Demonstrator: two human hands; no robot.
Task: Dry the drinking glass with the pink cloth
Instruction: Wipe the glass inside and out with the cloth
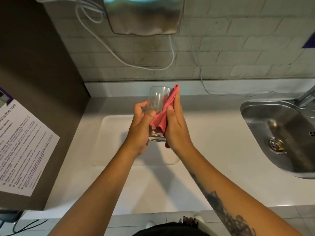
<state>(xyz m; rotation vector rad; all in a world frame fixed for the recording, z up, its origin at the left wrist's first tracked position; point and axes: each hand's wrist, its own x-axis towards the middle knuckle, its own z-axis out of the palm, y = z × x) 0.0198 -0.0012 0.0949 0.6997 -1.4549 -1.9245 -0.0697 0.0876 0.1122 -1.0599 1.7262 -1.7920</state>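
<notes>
A clear drinking glass [157, 99] is held above the white counter, its open mouth pointing away from me and its thick base toward me. My left hand [139, 130] grips the glass from the left side, thumb across its wall. My right hand [176, 126] presses a folded pink cloth [163, 114] flat against the right side of the glass. The cloth runs from the rim down past the base, and part of it is hidden under my right palm.
A white tray [110, 142] lies on the counter [213, 150] below my hands. A steel sink [283, 133] with a tap [306, 97] is at the right. A brown cabinet with a printed notice [18, 150] stands at the left. White cables [170, 53] hang on the brick wall.
</notes>
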